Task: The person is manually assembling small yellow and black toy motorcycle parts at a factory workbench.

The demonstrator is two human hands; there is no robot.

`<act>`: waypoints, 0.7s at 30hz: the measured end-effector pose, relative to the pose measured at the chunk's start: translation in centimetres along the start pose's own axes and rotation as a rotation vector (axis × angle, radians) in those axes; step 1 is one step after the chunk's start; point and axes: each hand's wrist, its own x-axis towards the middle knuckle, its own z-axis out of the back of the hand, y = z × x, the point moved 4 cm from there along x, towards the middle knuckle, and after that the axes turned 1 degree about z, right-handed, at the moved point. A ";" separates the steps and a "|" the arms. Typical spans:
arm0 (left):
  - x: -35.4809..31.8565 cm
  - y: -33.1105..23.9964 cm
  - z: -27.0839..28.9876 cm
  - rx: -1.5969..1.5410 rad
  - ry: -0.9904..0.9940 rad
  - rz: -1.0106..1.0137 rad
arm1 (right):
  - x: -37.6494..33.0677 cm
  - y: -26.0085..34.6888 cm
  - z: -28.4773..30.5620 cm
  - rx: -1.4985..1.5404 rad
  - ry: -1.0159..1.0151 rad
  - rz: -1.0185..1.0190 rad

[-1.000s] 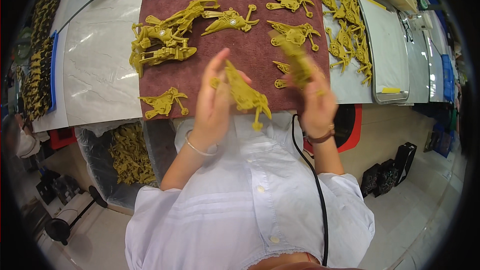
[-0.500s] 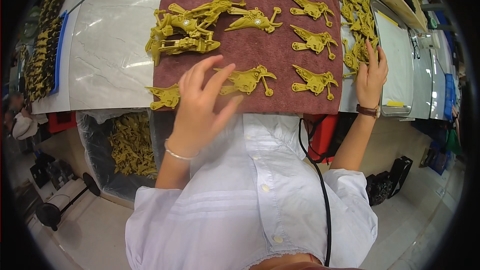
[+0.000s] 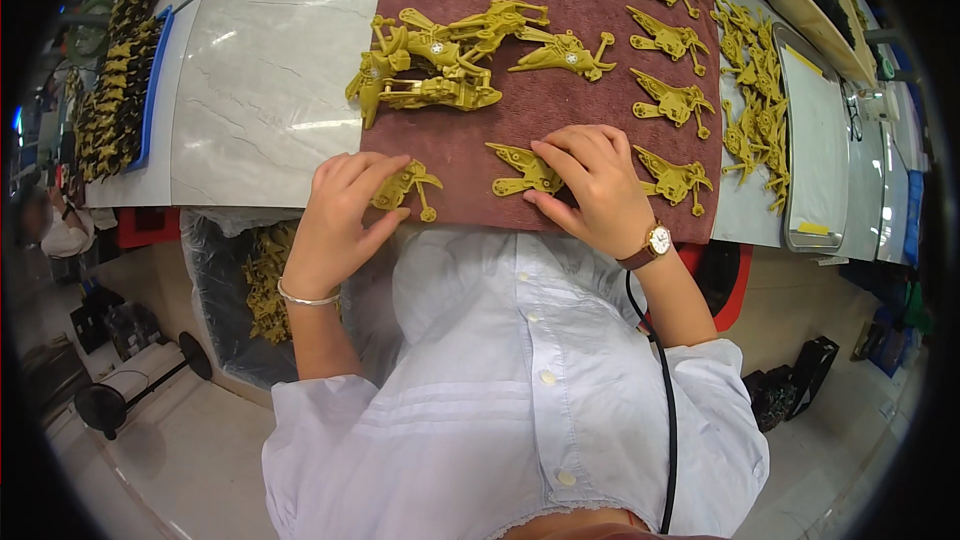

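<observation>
Right hand [image 3: 592, 185] left the far right edge of the brown mat [image 3: 560, 100], now on olive plastic piece [image 3: 525, 170] at mat's near edge. Left hand [image 3: 345, 215] shifted left onto near-left corner piece [image 3: 405, 185].

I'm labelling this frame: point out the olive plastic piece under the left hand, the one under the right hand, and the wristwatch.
left olive piece [image 3: 408, 185], head view, its body beside the fingertips
right olive piece [image 3: 520, 170], head view, its exposed left end
wristwatch [image 3: 658, 239], head view, its dial
</observation>
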 end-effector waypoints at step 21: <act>7.4 0.3 2.4 0.297 -0.521 -0.138 | 6.9 0.1 0.2 0.159 -0.125 0.006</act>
